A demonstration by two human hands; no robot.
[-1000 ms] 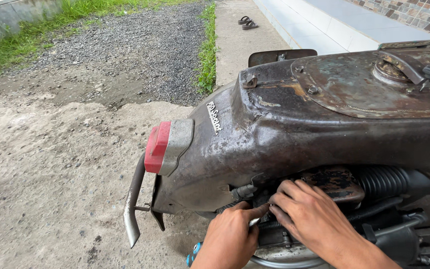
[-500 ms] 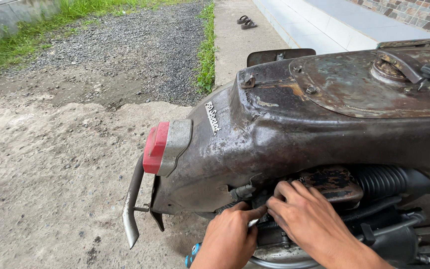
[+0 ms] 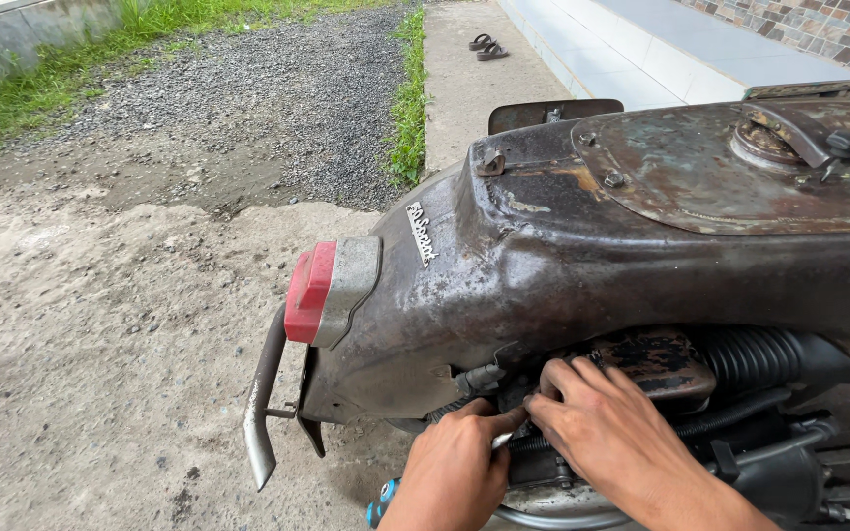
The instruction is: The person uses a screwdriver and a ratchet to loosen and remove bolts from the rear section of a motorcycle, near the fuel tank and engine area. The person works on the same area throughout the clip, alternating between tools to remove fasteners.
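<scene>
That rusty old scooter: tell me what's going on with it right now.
A person is working with both hands under the rear of a rusty, dark brown metal scooter body, which stands on a bare dirt and concrete yard. The left hand grips a slim metal tool with a blue handle, its tip pointed into the engine area. The right hand presses its fingers on the parts beside a black ribbed rubber hose.

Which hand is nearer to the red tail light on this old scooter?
Left. The left hand is low under the rusty rear body, right of and below the red tail light. The right hand lies farther right, beside the black ribbed hose.
</scene>
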